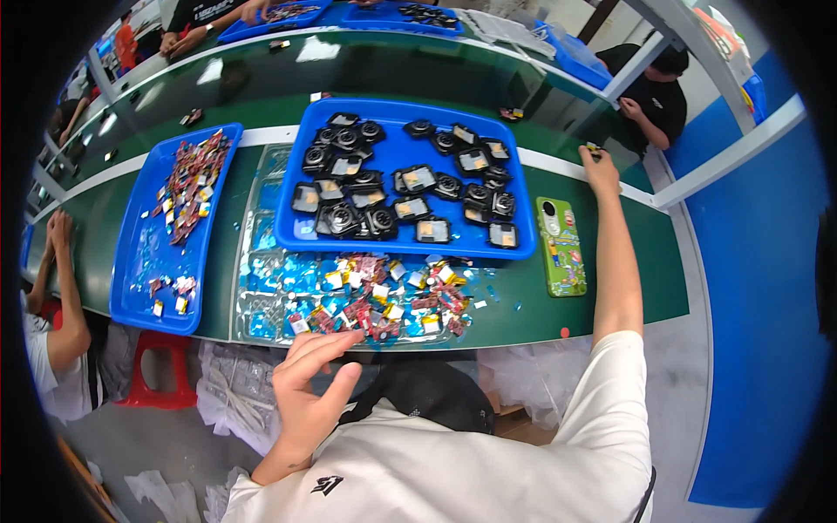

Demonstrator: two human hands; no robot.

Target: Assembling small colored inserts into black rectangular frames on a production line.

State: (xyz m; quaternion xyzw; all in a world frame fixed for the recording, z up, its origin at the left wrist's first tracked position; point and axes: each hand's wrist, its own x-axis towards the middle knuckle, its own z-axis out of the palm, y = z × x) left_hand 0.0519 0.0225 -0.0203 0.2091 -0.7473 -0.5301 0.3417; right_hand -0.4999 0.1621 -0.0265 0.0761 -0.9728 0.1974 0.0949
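My right arm is stretched far out over the right end of the green bench, and my right hand (602,173) pinches a small dark and yellow part (595,148) at its fingertips. That part is too small to make out exactly. My left hand (312,383) is open, fingers apart, at the bench's front edge. Its fingertips are by a loose pile of small red circuit boards with silvery, yellow-taped batteries (375,292). Behind the pile stands a blue tray (401,247) of black camera-like modules with round lenses (346,139).
A second blue tray (157,301) with boards and batteries stands at the left. A green patterned phone (562,248) lies right of the middle tray. Across the bench runs a green conveyor (384,74) with scattered parts. Co-workers sit at the left (61,349) and far right (649,96).
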